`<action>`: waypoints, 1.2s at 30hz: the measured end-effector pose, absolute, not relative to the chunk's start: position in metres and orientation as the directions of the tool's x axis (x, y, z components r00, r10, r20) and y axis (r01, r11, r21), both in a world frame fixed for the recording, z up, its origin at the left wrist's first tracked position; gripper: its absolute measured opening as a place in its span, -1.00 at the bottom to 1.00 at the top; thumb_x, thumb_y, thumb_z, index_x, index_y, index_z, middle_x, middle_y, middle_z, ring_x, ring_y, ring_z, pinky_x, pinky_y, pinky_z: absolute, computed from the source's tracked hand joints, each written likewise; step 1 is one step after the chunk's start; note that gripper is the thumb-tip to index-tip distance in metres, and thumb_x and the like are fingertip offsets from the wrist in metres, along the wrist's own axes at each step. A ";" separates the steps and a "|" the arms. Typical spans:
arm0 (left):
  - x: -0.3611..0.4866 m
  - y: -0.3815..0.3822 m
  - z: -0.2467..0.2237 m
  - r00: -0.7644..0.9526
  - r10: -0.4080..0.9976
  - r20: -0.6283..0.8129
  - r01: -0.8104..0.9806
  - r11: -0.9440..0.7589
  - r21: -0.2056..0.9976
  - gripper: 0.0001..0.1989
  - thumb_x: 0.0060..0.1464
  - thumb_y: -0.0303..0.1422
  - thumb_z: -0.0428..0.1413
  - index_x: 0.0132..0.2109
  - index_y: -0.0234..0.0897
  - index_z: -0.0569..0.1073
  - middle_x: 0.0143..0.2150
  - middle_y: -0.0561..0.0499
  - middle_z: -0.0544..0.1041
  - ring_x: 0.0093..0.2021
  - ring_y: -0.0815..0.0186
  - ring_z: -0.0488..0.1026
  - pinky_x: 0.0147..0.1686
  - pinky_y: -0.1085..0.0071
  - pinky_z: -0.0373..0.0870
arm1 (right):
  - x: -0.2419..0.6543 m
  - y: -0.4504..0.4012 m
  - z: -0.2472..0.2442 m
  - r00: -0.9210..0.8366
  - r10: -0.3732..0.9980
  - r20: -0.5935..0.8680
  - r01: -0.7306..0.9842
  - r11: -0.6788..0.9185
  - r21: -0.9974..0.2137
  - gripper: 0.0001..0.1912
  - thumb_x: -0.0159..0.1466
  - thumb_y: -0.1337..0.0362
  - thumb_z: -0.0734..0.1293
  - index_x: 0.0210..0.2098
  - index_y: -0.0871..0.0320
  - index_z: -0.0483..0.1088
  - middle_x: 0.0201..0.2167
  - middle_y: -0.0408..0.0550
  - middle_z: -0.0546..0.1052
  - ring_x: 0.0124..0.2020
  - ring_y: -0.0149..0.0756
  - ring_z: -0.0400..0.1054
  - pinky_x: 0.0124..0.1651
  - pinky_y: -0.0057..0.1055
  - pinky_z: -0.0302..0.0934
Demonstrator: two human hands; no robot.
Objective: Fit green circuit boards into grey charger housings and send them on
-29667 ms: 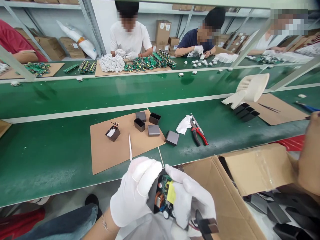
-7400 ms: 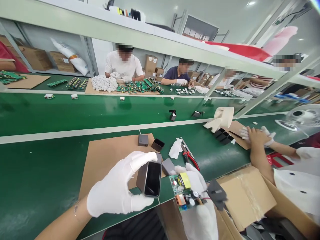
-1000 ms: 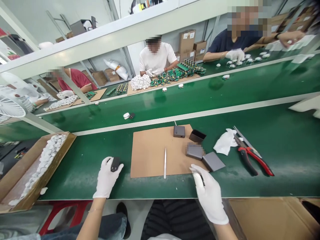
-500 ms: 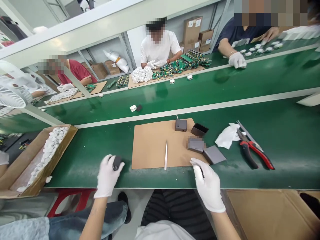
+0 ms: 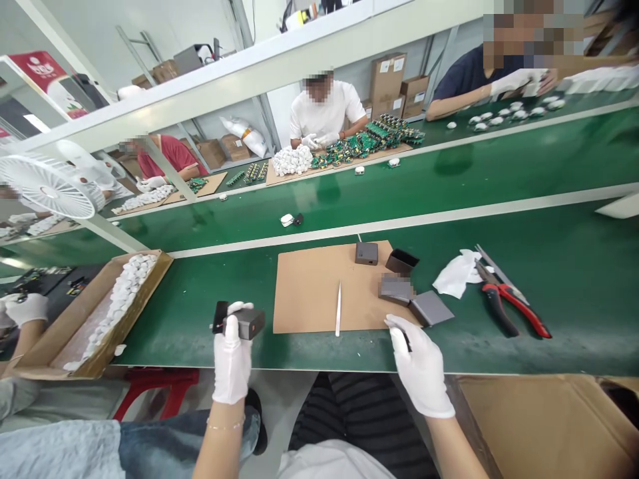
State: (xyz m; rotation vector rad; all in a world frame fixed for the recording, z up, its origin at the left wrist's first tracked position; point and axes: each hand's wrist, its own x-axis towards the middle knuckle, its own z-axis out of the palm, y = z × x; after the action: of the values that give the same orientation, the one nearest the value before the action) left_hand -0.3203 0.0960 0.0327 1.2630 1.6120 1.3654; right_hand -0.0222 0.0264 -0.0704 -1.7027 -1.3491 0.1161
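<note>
The gloved left hand (image 5: 232, 356) has lifted a small dark grey plastic adapter box (image 5: 244, 324) off the green belt (image 5: 200, 306), fingers clamped on it; the right hand (image 5: 421, 366) stays near, fingers curled together.

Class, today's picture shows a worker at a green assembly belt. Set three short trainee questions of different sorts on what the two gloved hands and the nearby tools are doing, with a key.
1. True or false: the left hand holds a dark grey adapter housing above the green belt.
2. Which tool lies on the cardboard mat? A) white tweezers B) red-handled pliers C) white cloth
3. Fill in: the right hand rests at the belt's near edge, closest to the flat grey ____.

Key: 1 true; 2 A; 3 cover.
</note>
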 end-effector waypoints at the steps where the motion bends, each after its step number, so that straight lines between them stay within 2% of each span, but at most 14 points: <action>1: -0.308 0.089 0.041 -0.244 0.968 -0.061 -0.094 0.039 0.995 -0.53 0.15 0.07 -0.11 0.00 -0.16 0.34 0.02 -0.08 0.46 0.01 0.24 0.44 -0.02 0.26 0.43 | -0.022 0.027 -0.070 0.401 0.803 0.442 0.714 0.028 -0.699 -0.66 0.36 0.13 0.12 -0.11 0.15 0.43 -0.14 0.05 0.57 -0.13 -0.11 0.47 -0.02 -0.13 0.31; 2: -0.295 0.083 0.050 -0.143 0.969 -0.200 -0.363 0.137 0.922 -0.55 0.11 0.07 -0.04 -0.05 -0.15 0.37 -0.01 -0.06 0.47 0.01 0.25 0.44 0.00 0.26 0.43 | -0.022 0.027 -0.070 0.407 0.802 0.438 0.711 0.023 -0.703 -0.66 0.36 0.12 0.12 -0.12 0.15 0.43 -0.15 0.05 0.57 -0.13 -0.10 0.47 -0.03 -0.13 0.31; 4: -0.272 0.072 0.068 0.017 0.948 -0.317 -0.556 0.273 0.785 -0.61 0.11 0.00 0.04 -0.12 -0.20 0.41 -0.05 -0.08 0.48 -0.01 0.24 0.45 -0.02 0.27 0.45 | -0.022 0.026 -0.070 0.411 0.807 0.425 0.701 0.019 -0.713 -0.66 0.35 0.12 0.12 -0.13 0.15 0.43 -0.14 0.05 0.57 -0.13 -0.10 0.47 -0.02 -0.14 0.31; 10: -0.229 0.049 0.098 0.364 0.803 -0.473 -0.787 0.536 0.305 -0.69 0.22 -0.13 -0.03 -0.14 -0.24 0.47 -0.12 -0.03 0.49 -0.02 0.24 0.45 -0.07 0.34 0.50 | -0.020 0.025 -0.072 0.403 0.809 0.427 0.689 0.038 -0.724 -0.66 0.34 0.11 0.14 -0.11 0.14 0.43 -0.14 0.04 0.57 -0.11 -0.13 0.47 0.00 -0.15 0.32; 18: -0.222 0.043 0.101 0.439 0.793 -0.423 -0.793 0.563 0.233 -0.67 0.22 -0.13 -0.01 -0.14 -0.30 0.47 -0.14 -0.02 0.49 -0.06 0.22 0.46 -0.05 0.33 0.51 | -0.019 0.025 -0.075 0.403 0.813 0.420 0.682 0.039 -0.730 -0.67 0.34 0.13 0.15 -0.10 0.15 0.43 -0.12 0.06 0.57 -0.08 -0.12 0.46 0.03 -0.11 0.31; 22: -0.223 0.041 0.092 0.524 0.783 -0.336 -0.695 0.621 0.364 -0.55 0.09 0.01 0.09 -0.02 -0.19 0.40 -0.12 -0.04 0.45 -0.17 0.26 0.49 -0.40 0.45 0.54 | -0.019 0.025 -0.071 0.433 0.818 0.378 0.621 0.033 -0.783 -0.67 0.32 0.11 0.17 -0.13 0.15 0.44 -0.13 0.06 0.57 -0.08 -0.10 0.45 0.05 -0.09 0.29; 24: -0.224 0.038 0.084 0.451 0.859 -0.244 -0.630 0.500 0.595 -0.46 -0.01 0.02 0.17 0.08 -0.08 0.33 -0.09 -0.04 0.42 -0.21 0.23 0.50 -0.55 0.51 0.45 | -0.021 0.023 -0.063 0.466 0.830 0.306 0.518 0.024 -0.855 -0.67 0.32 0.09 0.16 -0.15 0.14 0.44 -0.14 0.05 0.57 -0.08 -0.12 0.45 0.05 -0.11 0.29; 25: -0.224 0.037 0.079 0.370 0.915 -0.162 -0.569 0.361 0.739 -0.41 -0.06 -0.05 0.24 0.11 -0.03 0.29 -0.06 -0.02 0.41 -0.20 0.22 0.50 -0.51 0.49 0.46 | -0.023 0.021 -0.057 0.477 0.839 0.262 0.452 0.021 -0.892 -0.67 0.32 0.09 0.16 -0.15 0.13 0.44 -0.14 0.04 0.57 -0.09 -0.14 0.46 0.04 -0.13 0.29; 27: -0.226 0.036 0.071 0.242 0.969 0.054 -0.289 0.019 0.957 -0.28 -0.16 -0.26 0.35 0.15 0.03 0.25 -0.01 -0.02 0.40 -0.11 0.19 0.47 -0.25 0.36 0.50 | -0.029 0.015 -0.041 0.469 0.861 0.195 0.339 0.029 -0.940 -0.67 0.34 0.08 0.14 -0.14 0.12 0.43 -0.14 0.03 0.56 -0.11 -0.17 0.46 0.02 -0.18 0.31; 28: -0.227 0.037 0.068 0.223 0.965 0.140 -0.132 -0.112 0.985 -0.25 -0.22 -0.38 0.38 0.14 0.00 0.27 0.00 -0.02 0.40 -0.05 0.17 0.44 -0.06 0.29 0.44 | -0.033 0.012 -0.032 0.449 0.874 0.183 0.299 0.045 -0.953 -0.67 0.34 0.08 0.14 -0.12 0.11 0.42 -0.14 0.02 0.56 -0.11 -0.19 0.46 0.02 -0.20 0.30; 29: -0.229 0.038 0.065 0.233 0.953 0.194 0.009 -0.201 0.980 -0.26 -0.24 -0.45 0.38 0.12 -0.04 0.32 -0.01 -0.04 0.41 -0.01 0.16 0.42 0.07 0.25 0.34 | -0.038 0.008 -0.021 0.421 0.888 0.183 0.263 0.074 -0.962 -0.66 0.35 0.08 0.14 -0.11 0.10 0.42 -0.13 0.02 0.55 -0.11 -0.20 0.45 0.04 -0.21 0.30; 31: -0.232 0.043 0.059 0.315 0.917 0.244 0.234 -0.324 0.917 -0.38 -0.18 -0.49 0.32 0.08 -0.14 0.37 -0.03 -0.11 0.43 0.01 0.13 0.40 0.12 0.22 0.27 | -0.048 0.001 0.000 0.324 0.926 0.192 0.166 0.144 -0.976 -0.62 0.36 0.05 0.10 -0.03 0.07 0.39 -0.06 0.02 0.52 -0.07 -0.20 0.43 0.05 -0.22 0.29; 33: -0.235 0.048 0.055 0.429 0.857 0.285 0.405 -0.465 0.787 -0.47 -0.06 -0.48 0.22 0.10 -0.18 0.36 -0.08 -0.15 0.45 -0.04 0.11 0.41 -0.01 0.22 0.36 | -0.060 -0.003 0.022 0.179 0.967 0.182 0.027 0.180 -0.983 -0.56 0.37 0.02 0.06 0.11 0.04 0.29 0.09 0.02 0.42 0.00 -0.18 0.38 0.06 -0.20 0.28; 36: -0.234 0.051 0.052 0.562 0.724 0.401 0.542 -0.688 0.482 -0.46 0.00 -0.49 0.10 0.16 -0.16 0.26 -0.09 -0.15 0.45 -0.08 0.10 0.42 -0.25 0.26 0.46 | -0.076 -0.001 0.048 -0.009 0.996 0.084 -0.110 0.083 -0.990 -0.54 0.31 0.09 0.21 0.18 0.01 0.21 0.17 -0.01 0.34 0.14 -0.16 0.26 0.21 -0.18 0.15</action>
State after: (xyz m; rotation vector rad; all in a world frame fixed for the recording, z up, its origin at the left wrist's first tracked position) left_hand -0.2342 0.0508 0.0524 2.4945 1.0430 0.8447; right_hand -0.0760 -0.0014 0.0478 -1.0611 -1.1763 1.2073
